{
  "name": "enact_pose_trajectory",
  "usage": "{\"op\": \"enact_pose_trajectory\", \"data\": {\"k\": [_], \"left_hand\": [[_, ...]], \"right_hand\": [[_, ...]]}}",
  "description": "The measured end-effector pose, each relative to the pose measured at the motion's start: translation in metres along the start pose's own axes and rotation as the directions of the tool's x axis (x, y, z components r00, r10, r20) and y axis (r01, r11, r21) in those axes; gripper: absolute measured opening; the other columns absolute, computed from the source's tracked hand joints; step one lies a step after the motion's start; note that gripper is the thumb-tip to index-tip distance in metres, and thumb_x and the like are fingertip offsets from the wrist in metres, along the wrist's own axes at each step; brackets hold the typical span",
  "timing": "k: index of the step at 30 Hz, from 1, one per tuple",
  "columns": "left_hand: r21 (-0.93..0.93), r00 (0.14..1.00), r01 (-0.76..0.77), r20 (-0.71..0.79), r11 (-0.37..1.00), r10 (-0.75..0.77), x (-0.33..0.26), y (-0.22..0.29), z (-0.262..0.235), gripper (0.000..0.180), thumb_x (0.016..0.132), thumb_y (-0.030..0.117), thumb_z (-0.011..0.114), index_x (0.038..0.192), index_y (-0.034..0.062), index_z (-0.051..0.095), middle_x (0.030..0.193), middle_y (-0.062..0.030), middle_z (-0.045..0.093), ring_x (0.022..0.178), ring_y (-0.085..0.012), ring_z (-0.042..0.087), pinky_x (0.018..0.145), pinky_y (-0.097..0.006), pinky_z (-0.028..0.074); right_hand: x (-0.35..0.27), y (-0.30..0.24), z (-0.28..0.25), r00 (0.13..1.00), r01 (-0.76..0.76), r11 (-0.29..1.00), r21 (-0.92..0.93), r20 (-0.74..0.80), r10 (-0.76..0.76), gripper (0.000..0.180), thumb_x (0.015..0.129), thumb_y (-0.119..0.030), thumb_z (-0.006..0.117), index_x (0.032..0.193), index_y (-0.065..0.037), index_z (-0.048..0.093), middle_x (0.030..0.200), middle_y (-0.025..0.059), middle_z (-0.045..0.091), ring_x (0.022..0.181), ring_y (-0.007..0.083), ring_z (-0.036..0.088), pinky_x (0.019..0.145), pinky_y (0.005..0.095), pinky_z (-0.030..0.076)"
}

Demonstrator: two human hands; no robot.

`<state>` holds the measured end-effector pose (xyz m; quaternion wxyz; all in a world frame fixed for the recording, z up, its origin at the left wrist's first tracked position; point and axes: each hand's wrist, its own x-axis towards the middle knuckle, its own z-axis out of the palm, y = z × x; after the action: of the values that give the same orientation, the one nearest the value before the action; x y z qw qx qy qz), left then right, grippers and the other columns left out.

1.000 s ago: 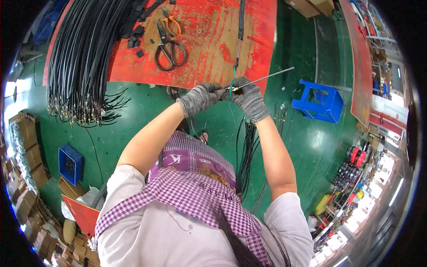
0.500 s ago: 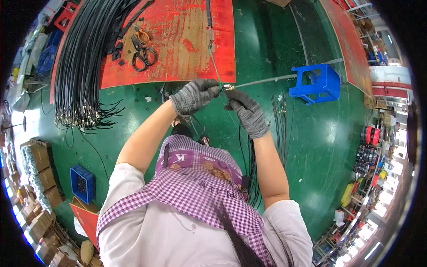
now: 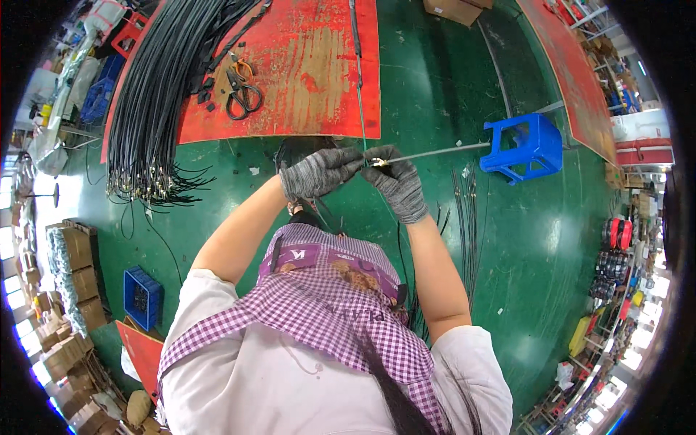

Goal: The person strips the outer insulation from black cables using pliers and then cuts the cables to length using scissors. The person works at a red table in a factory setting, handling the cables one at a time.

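A black cable (image 3: 354, 32) runs down over the table edge, thinning to a greenish wire that reaches my hands. My left hand (image 3: 319, 174), in a grey knit glove, is closed with thumb and fingers pinched at this wire. My right hand (image 3: 399, 190), gloved alike, is closed around a small brass-coloured connector (image 3: 378, 162), whose shiny end shows between the fingers. The two hands nearly meet in front of the table's near edge. How the wire sits at the connector is too small to tell.
On the worn red table (image 3: 319, 109) lie a thick bundle of black cables (image 3: 156, 94), black-handled scissors (image 3: 244, 101) and orange-handled pliers (image 3: 243, 69). A blue stool (image 3: 533, 145) stands to the right on the green floor. A blue crate (image 3: 142, 297) is at the lower left.
The view has shifted, and both hands appear lower, farther from the table edge. The wire hangs straighter. My right fingers have come up around the connector.
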<state>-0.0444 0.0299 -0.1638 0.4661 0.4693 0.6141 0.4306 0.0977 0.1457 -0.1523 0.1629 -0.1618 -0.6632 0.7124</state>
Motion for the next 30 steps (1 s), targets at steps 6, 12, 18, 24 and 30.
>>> {"op": "enact_pose_trajectory", "data": {"k": [6, 12, 18, 24, 30], "left_hand": [[-0.422, 0.996, 0.080, 0.071, 0.903, -0.055, -0.005, -0.021, 0.008, 0.034, 0.083, 0.012, 0.045, 0.115, 0.0021, 0.038, 0.098, -0.0021, 0.049, 0.092, -0.0087, 0.044, 0.082, -0.023, 0.037], [0.103, 0.995, -0.096, 0.029, 0.990, 0.093, 0.002, -0.028, 0.003, 0.040, 0.081, 0.009, 0.047, 0.119, 0.0026, 0.034, 0.108, -0.0053, 0.045, 0.099, -0.0132, 0.041, 0.086, -0.028, 0.034], [-0.039, 0.984, -0.126, -0.130, 0.991, 0.120, 0.001, -0.061, 0.002, 0.038, 0.077, 0.000, 0.047, 0.114, 0.0020, 0.038, 0.106, -0.0102, 0.047, 0.098, -0.0144, 0.042, 0.085, -0.029, 0.034], [0.261, 0.797, 0.069, 0.567, 0.963, -0.211, -0.003, -0.070, -0.043, 0.029, 0.080, 0.009, 0.044, 0.109, 0.0043, 0.044, 0.101, -0.0080, 0.052, 0.097, -0.0154, 0.044, 0.084, -0.032, 0.034], [0.407, 0.698, -0.470, 0.715, -0.783, -0.047, 0.099, -0.155, -0.199, 0.042, 0.081, 0.024, 0.044, 0.118, 0.0056, 0.036, 0.120, -0.0055, 0.040, 0.109, -0.0166, 0.039, 0.091, -0.032, 0.030]], "right_hand": [[-0.002, 0.038, 0.010, 0.997, -0.057, 0.954, 0.295, -0.027, 0.068, 0.038, 0.072, -0.009, 0.060, 0.106, -0.005, 0.045, 0.093, 0.0025, 0.050, 0.086, 0.0104, 0.046, 0.075, 0.0238, 0.040], [0.006, 0.051, 0.024, 0.979, -0.140, 0.936, 0.323, -0.094, 0.179, 0.029, 0.079, -0.015, 0.052, 0.104, -0.002, 0.048, 0.089, 0.0024, 0.053, 0.079, 0.0098, 0.048, 0.071, 0.0220, 0.040], [0.019, 0.066, 0.040, 0.962, -0.238, 0.969, 0.059, -0.125, 0.244, 0.023, 0.079, -0.014, 0.051, 0.099, -0.002, 0.051, 0.082, 0.0032, 0.054, 0.074, 0.0099, 0.049, 0.066, 0.0233, 0.041], [0.009, 0.098, 0.071, 0.913, -0.105, 0.962, 0.254, -0.359, 0.195, 0.019, 0.082, -0.018, 0.048, 0.088, -0.001, 0.053, 0.080, 0.0046, 0.057, 0.070, 0.0133, 0.052, 0.062, 0.0287, 0.042], [0.013, 0.077, 0.096, 0.813, -0.460, 0.788, 0.408, -0.162, 0.559, 0.015, 0.081, -0.013, 0.048, 0.086, -0.001, 0.053, 0.077, 0.0021, 0.055, 0.068, 0.0092, 0.049, 0.062, 0.0236, 0.041]]}}
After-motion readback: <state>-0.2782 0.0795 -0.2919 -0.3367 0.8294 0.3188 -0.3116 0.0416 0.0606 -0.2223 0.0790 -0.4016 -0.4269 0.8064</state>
